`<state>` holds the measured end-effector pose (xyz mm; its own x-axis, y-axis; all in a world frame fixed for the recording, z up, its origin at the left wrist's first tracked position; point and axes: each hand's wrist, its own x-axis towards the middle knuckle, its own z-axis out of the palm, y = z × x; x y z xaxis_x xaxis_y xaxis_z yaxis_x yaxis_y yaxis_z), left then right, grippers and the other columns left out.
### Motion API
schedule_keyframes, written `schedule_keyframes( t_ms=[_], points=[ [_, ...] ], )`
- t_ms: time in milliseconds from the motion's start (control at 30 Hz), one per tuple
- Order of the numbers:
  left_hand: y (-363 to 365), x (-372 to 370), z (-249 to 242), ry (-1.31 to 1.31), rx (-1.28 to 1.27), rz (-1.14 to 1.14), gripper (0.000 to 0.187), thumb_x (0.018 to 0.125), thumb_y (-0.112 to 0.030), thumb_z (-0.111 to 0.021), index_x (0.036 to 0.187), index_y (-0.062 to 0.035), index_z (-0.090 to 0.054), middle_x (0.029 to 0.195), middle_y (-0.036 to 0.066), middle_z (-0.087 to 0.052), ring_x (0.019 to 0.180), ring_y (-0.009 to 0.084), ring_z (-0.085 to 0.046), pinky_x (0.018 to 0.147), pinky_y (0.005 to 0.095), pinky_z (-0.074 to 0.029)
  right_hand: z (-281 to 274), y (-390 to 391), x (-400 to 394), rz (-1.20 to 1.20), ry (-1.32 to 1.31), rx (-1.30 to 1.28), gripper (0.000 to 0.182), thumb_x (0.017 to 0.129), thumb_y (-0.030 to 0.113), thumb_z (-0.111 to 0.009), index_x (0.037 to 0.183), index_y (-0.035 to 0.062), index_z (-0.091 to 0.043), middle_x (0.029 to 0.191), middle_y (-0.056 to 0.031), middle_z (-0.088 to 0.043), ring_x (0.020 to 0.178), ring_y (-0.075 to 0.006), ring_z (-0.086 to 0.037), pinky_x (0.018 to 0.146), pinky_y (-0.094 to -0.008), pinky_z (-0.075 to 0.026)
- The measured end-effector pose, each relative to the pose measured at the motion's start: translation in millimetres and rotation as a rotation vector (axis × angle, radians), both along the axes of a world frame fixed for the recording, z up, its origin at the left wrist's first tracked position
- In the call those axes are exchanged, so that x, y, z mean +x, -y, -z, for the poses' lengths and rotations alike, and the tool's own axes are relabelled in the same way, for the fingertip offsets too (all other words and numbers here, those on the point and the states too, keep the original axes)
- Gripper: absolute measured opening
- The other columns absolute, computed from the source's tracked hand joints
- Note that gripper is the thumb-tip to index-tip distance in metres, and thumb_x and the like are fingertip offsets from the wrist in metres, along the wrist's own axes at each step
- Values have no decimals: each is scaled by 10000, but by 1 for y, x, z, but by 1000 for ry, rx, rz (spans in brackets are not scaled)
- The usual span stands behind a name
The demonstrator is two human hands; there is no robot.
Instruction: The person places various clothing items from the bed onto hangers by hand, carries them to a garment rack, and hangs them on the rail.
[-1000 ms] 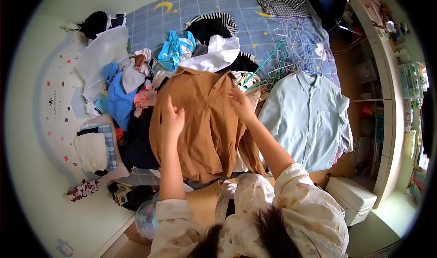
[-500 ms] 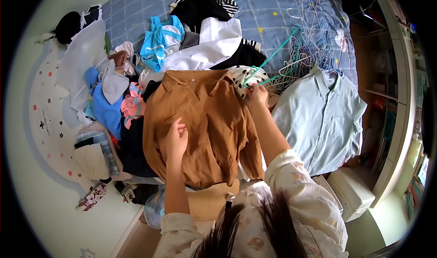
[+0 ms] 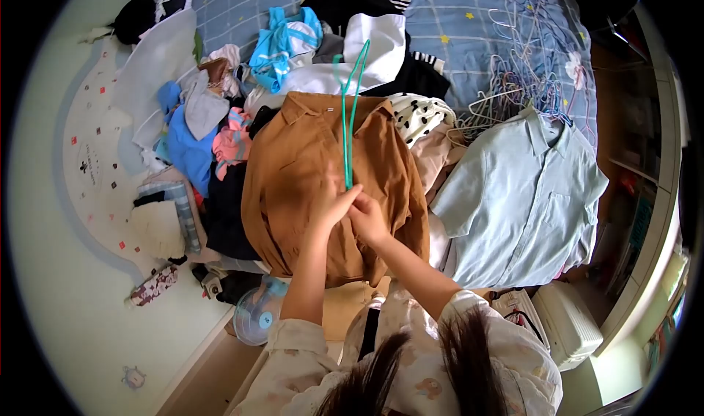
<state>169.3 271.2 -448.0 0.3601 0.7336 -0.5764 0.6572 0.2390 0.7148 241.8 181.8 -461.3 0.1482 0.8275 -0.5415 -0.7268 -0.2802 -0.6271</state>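
A brown collared shirt (image 3: 308, 159) lies spread on the bed right before me, collar toward the far side. Above it a green clothes hanger (image 3: 347, 141) is held up, its long loop pointing away from me. My left hand (image 3: 331, 205) and my right hand (image 3: 368, 218) meet at the hanger's near end, both closed on it; the left fingers are slightly blurred. To the right lies a light blue-green button-up shirt (image 3: 524, 196) with a hanger in its collar. A tangle of wire hangers (image 3: 521, 78) rests beyond that shirt.
On the left are piled a blue garment (image 3: 191, 148), a pink striped one (image 3: 233, 144) and other clothes. White fabric (image 3: 378, 49) and a blue-and-white garment (image 3: 282, 49) lie farther back. A spotted cloth (image 3: 422, 115) sits beside the brown shirt. White cases (image 3: 568, 324) stand at the lower right.
My right hand has brought the green hanger from beside the hanger pile to above the brown shirt. My left hand has moved right and joined it at the hanger.
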Motion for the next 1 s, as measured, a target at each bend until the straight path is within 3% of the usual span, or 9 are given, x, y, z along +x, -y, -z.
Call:
schedule_keyframes(
  t_ms=[100,200,300,433,500,567,700,867,1000],
  points=[
    [16,11,2,135,-111,98,669,856,-214,-641,1409,-24,-316,999,85,-617,865,133,-585,807,273,-460,-1,22,23,-24,728,-70,247,739,46,-631,983,27,-659,1015,-117,-497,1018,-265,-455,901,-347,-376],
    [24,26,5,209,-273,293,428,901,-135,-529,1309,-20,-473,1089,72,-612,940,126,-571,869,275,-435,14,37,54,59,977,-181,154,696,82,-675,838,36,-641,998,-138,-457,1011,-290,-429,901,-359,-365],
    [-7,35,-9,99,-271,322,395,808,-17,-481,1190,-52,-573,1104,92,-635,952,150,-592,847,280,-451,53,41,90,32,911,-132,104,711,71,-618,806,33,-636,1034,-162,-501,994,-283,-481,845,-370,-405],
    [-81,27,23,-281,321,182,291,791,-69,-568,1076,-87,-625,1009,134,-622,879,264,-601,811,337,-477,55,19,137,-73,678,-342,113,797,54,-464,772,-7,-556,753,-122,-569,723,-240,-559,690,-329,-446],
    [-114,28,26,-467,757,288,324,806,-161,-592,1127,-123,-610,1166,130,-533,1051,308,-519,876,393,-446,54,17,156,-16,732,-214,173,813,15,-379,714,24,-520,594,-11,-469,509,-88,-435,463,-260,-358],
    [-140,43,24,-713,561,243,381,831,-271,-565,1194,-157,-579,1288,114,-416,1188,329,-404,923,459,-404,47,23,177,-50,886,-185,189,792,-4,-363,697,18,-526,610,-29,-496,525,-97,-460,452,-265,-346],
    [-173,53,46,-933,336,171,426,854,-386,-524,1220,-172,-568,1310,121,-387,1201,332,-393,928,484,-395,31,55,217,-138,497,-188,186,756,-37,-355,665,10,-512,754,-138,-624,531,-117,-481,460,-244,-343],
    [-185,11,79,-551,788,84,167,763,-165,-662,883,-54,-629,820,125,-602,801,314,-592,665,402,-495,14,89,247,-252,589,-202,174,727,-25,-372,663,-24,-534,771,-145,-637,555,-124,-499,504,-247,-390],
    [-173,2,54,-242,859,-33,105,728,-17,-642,825,-25,-602,782,124,-579,697,279,-575,631,366,-469,-2,83,263,-411,640,-300,281,725,-15,-379,801,-68,-645,651,-69,-581,591,-129,-511,575,-260,-436]
  ],
)
